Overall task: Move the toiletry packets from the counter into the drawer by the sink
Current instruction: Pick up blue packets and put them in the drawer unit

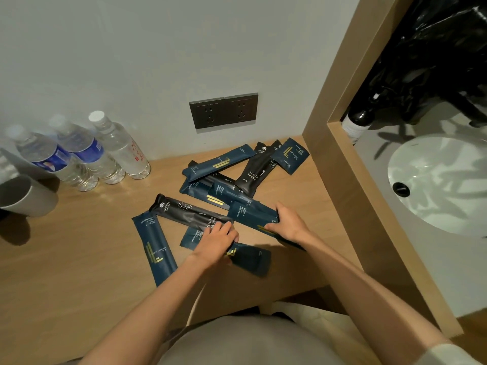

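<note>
Several dark blue and black toiletry packets lie scattered on the wooden counter (79, 259). My left hand (216, 242) rests on the near end of a long black toothbrush packet (184, 213), fingers curled over it and a small blue packet (191, 237). My right hand (288, 223) grips the end of a blue packet (250, 213). Another small blue packet (251, 258) lies just below my left hand. A long blue packet (155, 248) lies to the left. More packets (218, 164) sit nearer the wall. No drawer is in view.
Three water bottles (87, 151) stand at the left by the wall, with a grey cup (26, 196) lying beside them. A double wall socket (224, 110) is above the packets. A wooden partition (350, 196) separates the counter from the white sink (442, 180) at right.
</note>
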The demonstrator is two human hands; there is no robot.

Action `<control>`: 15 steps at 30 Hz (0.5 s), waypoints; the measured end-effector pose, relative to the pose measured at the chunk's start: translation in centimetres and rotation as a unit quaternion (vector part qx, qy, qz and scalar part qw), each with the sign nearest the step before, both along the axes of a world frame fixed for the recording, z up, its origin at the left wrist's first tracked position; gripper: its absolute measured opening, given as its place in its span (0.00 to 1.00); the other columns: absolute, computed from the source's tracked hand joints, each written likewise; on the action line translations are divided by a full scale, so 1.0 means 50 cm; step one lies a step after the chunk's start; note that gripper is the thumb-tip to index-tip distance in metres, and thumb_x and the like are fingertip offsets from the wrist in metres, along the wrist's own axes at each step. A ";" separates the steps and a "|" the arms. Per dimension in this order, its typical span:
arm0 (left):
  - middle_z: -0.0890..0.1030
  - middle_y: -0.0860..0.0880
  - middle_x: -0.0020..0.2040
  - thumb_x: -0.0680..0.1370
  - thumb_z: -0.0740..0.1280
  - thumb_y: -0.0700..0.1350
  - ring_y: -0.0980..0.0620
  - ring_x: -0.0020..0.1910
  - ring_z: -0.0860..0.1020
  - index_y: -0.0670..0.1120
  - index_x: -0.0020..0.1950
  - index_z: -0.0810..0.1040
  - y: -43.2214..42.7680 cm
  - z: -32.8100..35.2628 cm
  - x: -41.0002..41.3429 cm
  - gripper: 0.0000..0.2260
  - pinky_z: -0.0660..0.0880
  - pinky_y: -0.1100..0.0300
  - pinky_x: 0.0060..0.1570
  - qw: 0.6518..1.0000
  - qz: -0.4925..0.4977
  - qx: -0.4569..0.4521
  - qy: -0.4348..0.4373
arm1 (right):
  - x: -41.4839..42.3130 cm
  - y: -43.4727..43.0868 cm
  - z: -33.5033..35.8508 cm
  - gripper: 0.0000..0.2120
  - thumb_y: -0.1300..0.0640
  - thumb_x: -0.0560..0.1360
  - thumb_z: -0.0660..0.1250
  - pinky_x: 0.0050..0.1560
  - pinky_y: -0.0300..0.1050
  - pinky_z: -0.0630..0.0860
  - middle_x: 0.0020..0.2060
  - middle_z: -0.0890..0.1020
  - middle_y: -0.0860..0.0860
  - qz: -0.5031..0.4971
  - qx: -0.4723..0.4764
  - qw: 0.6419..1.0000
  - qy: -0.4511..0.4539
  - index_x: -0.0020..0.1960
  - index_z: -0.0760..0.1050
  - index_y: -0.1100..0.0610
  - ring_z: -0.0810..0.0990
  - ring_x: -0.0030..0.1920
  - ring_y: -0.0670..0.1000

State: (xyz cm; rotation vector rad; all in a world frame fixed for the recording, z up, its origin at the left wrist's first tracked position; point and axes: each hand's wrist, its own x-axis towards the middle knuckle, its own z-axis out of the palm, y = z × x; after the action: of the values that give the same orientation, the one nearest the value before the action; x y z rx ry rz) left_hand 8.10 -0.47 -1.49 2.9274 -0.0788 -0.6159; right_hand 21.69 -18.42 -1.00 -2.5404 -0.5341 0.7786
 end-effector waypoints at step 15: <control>0.79 0.51 0.55 0.75 0.68 0.47 0.49 0.54 0.75 0.51 0.58 0.66 -0.008 0.027 -0.018 0.15 0.65 0.55 0.58 0.989 -0.018 -0.127 -0.070 | -0.086 -0.147 0.167 0.15 0.55 0.72 0.72 0.41 0.37 0.78 0.47 0.77 0.42 -0.171 0.211 0.962 -0.017 0.54 0.70 0.55 0.78 0.49 0.43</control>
State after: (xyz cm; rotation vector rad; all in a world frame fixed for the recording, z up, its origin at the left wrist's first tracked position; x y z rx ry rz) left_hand 7.21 -0.85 -0.16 2.7208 -0.2097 -0.3735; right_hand 17.40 -25.79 7.36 -2.1661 -0.2264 0.4393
